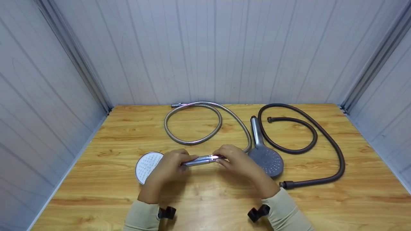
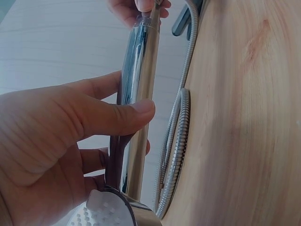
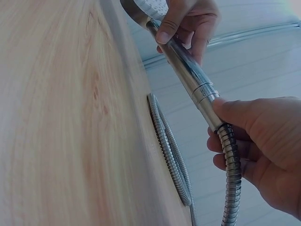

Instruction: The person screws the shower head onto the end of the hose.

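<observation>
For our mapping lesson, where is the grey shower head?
In the head view, the grey shower head lies right of centre, between the right hand and the dark hose.

**Wood-grain table (image 1: 106, 179) and its load**

From the table's middle, the silver hose (image 1: 189, 143) lies looped toward 11 o'clock, its far fitting pointing to 9 near the back edge. The gray shower head (image 1: 266, 161) rests toward 2 o'clock, spray face up, handle aimed at 12. Just beside it, the dark hose (image 1: 342, 158) curves from 1 o'clock round to 4.
</observation>
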A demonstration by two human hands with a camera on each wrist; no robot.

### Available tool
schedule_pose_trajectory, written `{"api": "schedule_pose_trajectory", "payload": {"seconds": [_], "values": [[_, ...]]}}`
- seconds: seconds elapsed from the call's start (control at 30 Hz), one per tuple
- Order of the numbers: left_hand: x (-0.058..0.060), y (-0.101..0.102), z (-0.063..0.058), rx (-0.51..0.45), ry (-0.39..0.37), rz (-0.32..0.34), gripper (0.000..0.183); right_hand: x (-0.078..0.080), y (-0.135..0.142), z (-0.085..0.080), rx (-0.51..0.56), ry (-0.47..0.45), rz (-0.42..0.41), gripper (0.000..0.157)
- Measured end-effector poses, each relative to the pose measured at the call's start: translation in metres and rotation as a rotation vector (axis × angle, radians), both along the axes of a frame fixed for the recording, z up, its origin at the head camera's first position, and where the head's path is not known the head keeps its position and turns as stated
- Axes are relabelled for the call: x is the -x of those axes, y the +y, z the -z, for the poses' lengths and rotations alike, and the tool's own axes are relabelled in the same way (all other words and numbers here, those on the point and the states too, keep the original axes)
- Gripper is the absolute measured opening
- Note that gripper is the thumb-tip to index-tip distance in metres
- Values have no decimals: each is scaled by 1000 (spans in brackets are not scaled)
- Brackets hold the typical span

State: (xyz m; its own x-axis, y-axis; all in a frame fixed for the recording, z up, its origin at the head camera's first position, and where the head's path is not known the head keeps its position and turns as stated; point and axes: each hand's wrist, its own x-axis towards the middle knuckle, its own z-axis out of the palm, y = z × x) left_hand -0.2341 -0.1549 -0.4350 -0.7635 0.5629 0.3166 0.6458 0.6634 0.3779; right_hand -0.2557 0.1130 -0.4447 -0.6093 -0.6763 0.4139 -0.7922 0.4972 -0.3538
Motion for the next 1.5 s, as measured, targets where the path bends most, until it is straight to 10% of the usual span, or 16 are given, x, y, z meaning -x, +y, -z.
{"api": "schedule_pose_trajectory", "payload": {"seconds": [1.5], "values": [[-2, -1, 0, 5, -21, -19, 51, 2, 1, 2, 27, 12, -29, 18]]}}
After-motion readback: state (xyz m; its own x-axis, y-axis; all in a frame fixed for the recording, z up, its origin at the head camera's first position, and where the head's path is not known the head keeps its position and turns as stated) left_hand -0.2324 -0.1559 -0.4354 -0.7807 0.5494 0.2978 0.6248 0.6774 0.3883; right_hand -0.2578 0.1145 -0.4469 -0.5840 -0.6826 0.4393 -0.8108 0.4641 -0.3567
